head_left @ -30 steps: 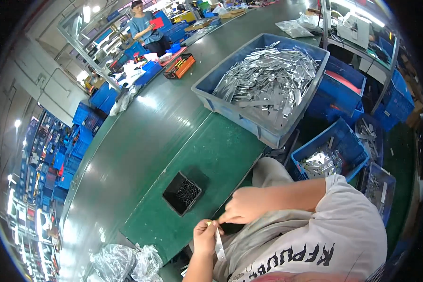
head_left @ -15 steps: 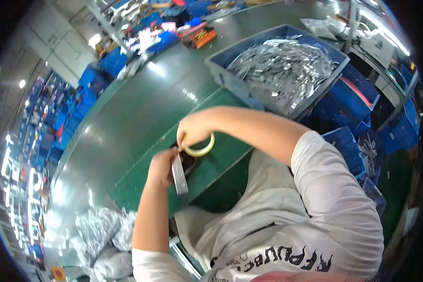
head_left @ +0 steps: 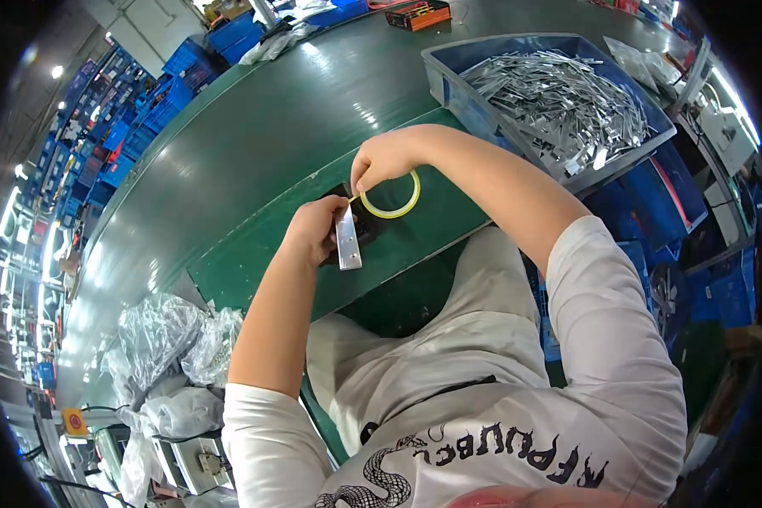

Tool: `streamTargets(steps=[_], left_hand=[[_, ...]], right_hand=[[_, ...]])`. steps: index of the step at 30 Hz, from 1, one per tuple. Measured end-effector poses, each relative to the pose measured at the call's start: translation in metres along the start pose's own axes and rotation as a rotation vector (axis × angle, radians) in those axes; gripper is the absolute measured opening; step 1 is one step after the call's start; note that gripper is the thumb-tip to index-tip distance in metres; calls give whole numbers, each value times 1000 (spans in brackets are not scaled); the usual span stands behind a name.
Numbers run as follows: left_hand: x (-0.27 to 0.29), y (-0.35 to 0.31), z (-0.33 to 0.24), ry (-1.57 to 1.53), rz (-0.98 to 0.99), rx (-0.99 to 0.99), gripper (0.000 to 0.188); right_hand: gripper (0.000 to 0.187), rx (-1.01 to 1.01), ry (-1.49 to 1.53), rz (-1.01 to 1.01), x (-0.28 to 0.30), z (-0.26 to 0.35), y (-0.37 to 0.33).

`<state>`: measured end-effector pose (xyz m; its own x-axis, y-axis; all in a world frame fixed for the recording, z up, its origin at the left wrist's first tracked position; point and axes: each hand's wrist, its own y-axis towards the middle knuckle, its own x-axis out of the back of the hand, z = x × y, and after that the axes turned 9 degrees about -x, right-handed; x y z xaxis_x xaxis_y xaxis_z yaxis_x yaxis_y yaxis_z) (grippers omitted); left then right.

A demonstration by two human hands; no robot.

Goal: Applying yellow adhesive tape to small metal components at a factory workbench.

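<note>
My left hand (head_left: 313,227) is closed round a flat silver metal bar (head_left: 347,244) with small holes, whose free end points toward my lap. At the bar's far end, my right hand (head_left: 388,161) pinches the edge of a roll of yellow tape (head_left: 391,215). The ring of tape hangs below the right fingers, and a short bit of it meets the bar. Both hands are nearly touching, just above the green work surface (head_left: 262,245). Partly hidden behind the bar lies a dark object (head_left: 365,227) whose kind I cannot make out.
A blue-grey bin (head_left: 474,110) heaped with thin metal strips (head_left: 559,102) stands at the far right. Clear plastic bags (head_left: 157,334) lie at the left. An orange and black tray (head_left: 419,15) sits far back. More blue crates (head_left: 148,114) line the far left.
The view has shifted, so the hands and bin sit higher in it. My left hand still holds the bar and my right hand the tape, both at the bar's far end.
</note>
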<state>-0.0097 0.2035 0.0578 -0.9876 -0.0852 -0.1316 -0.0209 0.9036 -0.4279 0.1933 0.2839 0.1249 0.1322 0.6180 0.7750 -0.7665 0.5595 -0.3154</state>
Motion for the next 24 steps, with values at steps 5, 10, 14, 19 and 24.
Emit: streamTargets(steps=[5,10,14,19,24], left_hand=[[-18,-7,-3,83,-31,48,15],[-13,-10,-8,143,-46,40,15],[-19,-11,-11,256,-66,59,16],[-22,-10,-11,250,-55,77,16],[-25,-8,-10,212,-104,61,15]], right_hand=[[31,-43,30,39,-2,-14,-4],[31,-89,80,95,-2,-9,-3],[31,-110,93,81,-3,-14,-1],[30,-140,88,92,-6,-19,3],[29,-145,104,83,-7,-26,12]])
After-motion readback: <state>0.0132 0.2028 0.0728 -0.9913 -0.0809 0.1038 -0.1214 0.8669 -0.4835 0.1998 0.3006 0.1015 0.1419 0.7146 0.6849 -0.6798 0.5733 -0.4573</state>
